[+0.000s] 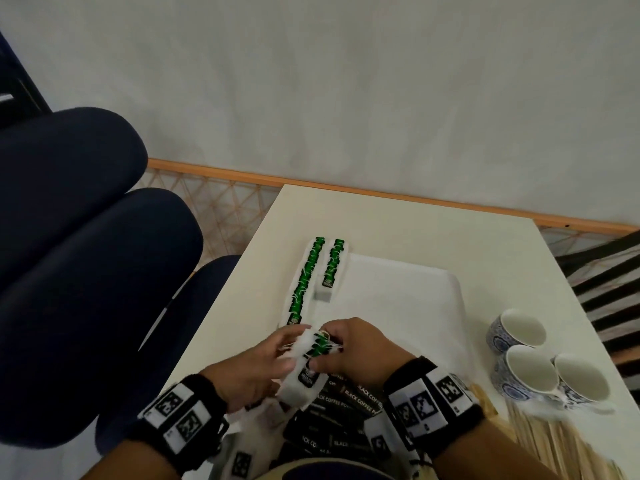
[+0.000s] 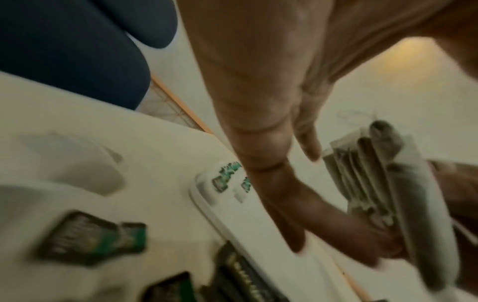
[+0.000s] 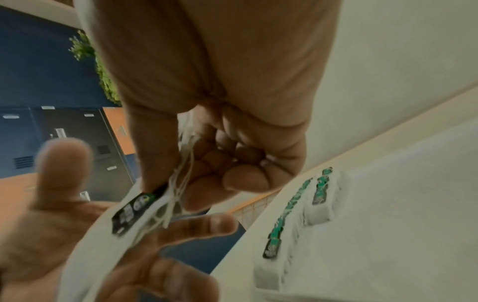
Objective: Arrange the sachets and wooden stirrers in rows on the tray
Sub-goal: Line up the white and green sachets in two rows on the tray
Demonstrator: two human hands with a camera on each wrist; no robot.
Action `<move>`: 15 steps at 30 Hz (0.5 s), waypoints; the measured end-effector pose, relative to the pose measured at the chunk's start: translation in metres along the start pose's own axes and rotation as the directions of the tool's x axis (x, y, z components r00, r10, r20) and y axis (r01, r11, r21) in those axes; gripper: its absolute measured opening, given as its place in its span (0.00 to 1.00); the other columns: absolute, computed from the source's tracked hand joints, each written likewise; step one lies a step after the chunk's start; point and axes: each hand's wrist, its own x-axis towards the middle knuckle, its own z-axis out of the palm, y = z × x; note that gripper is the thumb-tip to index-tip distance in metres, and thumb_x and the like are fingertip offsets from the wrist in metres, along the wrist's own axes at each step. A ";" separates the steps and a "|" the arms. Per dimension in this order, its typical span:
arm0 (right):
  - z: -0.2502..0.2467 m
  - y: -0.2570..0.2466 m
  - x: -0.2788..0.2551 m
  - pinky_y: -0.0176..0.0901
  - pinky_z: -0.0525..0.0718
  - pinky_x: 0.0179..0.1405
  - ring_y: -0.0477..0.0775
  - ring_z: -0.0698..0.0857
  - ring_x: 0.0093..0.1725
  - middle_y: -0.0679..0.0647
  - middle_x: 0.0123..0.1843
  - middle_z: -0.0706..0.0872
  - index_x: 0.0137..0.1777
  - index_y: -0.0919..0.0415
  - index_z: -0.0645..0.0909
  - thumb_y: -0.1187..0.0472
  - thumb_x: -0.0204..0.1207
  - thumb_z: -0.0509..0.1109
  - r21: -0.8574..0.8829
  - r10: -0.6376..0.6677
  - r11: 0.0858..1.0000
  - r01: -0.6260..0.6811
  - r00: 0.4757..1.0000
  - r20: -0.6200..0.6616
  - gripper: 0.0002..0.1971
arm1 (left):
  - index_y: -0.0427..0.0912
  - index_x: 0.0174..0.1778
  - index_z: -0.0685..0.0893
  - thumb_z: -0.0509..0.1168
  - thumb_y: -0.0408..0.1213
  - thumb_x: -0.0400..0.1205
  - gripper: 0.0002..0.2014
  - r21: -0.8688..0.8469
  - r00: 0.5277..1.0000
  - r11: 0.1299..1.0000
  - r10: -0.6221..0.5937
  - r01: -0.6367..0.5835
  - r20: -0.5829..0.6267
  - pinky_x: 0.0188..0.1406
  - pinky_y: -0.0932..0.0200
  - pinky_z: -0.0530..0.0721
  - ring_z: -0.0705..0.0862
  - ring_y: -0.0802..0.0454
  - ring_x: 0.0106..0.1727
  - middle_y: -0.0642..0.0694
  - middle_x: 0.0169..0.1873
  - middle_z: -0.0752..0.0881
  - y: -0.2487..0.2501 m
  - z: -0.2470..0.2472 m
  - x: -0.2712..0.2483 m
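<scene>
Head view | both hands hold one tea-bag bundle point(image 1: 309, 355) | left grip point(image 1: 263, 362) cradles it, fingers loose | right grip point(image 1: 353, 348) pinches its strings | tray point(image 1: 398, 292) at 12 o'clock

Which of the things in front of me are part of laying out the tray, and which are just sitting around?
Part of the job:
tray
green-tag sachets
black coffee sachets
wooden stirrers
sachet bundle in both hands

Just lying about:
three cups
blue chair
</scene>
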 end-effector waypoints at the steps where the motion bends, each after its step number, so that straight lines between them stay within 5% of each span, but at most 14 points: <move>1: -0.003 0.001 0.000 0.40 0.84 0.44 0.46 0.88 0.42 0.49 0.42 0.90 0.44 0.54 0.85 0.54 0.69 0.79 0.004 -0.009 1.000 0.009 1.000 -0.001 0.08 | 0.49 0.77 0.70 0.78 0.36 0.71 0.39 -0.129 0.998 0.991 -0.010 0.017 0.055 0.73 0.29 0.67 0.73 0.29 0.72 0.31 0.75 0.71 0.003 0.005 0.004; 3: -0.006 0.004 -0.001 0.39 0.82 0.42 0.44 0.85 0.40 0.47 0.40 0.88 0.42 0.51 0.83 0.55 0.70 0.79 0.010 -0.044 0.999 0.045 0.999 -0.028 0.06 | 0.41 0.76 0.72 0.74 0.29 0.72 0.35 -0.200 0.996 0.980 0.011 0.007 0.089 0.74 0.29 0.62 0.72 0.28 0.70 0.24 0.73 0.70 0.005 0.014 0.012; 5: -0.010 0.009 -0.001 0.39 0.80 0.41 0.45 0.83 0.40 0.48 0.40 0.87 0.43 0.53 0.82 0.55 0.71 0.77 -0.005 -0.069 0.998 0.069 0.995 -0.069 0.07 | 0.40 0.75 0.74 0.71 0.26 0.74 0.32 -0.144 0.998 0.989 0.028 -0.019 0.061 0.68 0.31 0.68 0.75 0.30 0.64 0.22 0.70 0.73 0.006 0.019 0.021; 7: -0.012 0.013 0.000 0.39 0.80 0.41 0.47 0.83 0.41 0.52 0.44 0.88 0.47 0.57 0.83 0.55 0.72 0.76 -0.015 -0.075 0.997 0.074 0.993 -0.096 0.09 | 0.41 0.74 0.74 0.72 0.26 0.73 0.32 -0.117 1.000 0.993 0.004 -0.004 0.001 0.50 0.43 0.83 0.83 0.35 0.52 0.26 0.60 0.81 0.010 0.023 0.028; 10: -0.012 0.016 0.003 0.41 0.80 0.41 0.47 0.82 0.40 0.53 0.45 0.87 0.51 0.57 0.80 0.56 0.73 0.75 0.003 -0.079 0.997 0.081 0.986 -0.150 0.10 | 0.43 0.74 0.72 0.79 0.31 0.67 0.39 -0.115 0.998 0.993 0.012 -0.018 -0.055 0.30 0.56 0.85 0.88 0.39 0.39 0.36 0.51 0.85 0.016 0.031 0.035; 15: -0.011 0.023 0.009 0.46 0.88 0.38 0.51 0.86 0.36 0.60 0.45 0.88 0.56 0.47 0.75 0.58 0.65 0.81 0.339 0.072 0.941 0.001 0.977 -0.203 0.23 | 0.46 0.74 0.71 0.67 0.28 0.76 0.29 -0.176 0.974 0.972 0.118 -0.153 -0.194 0.49 0.46 0.88 0.85 0.36 0.59 0.32 0.66 0.82 0.021 0.035 0.046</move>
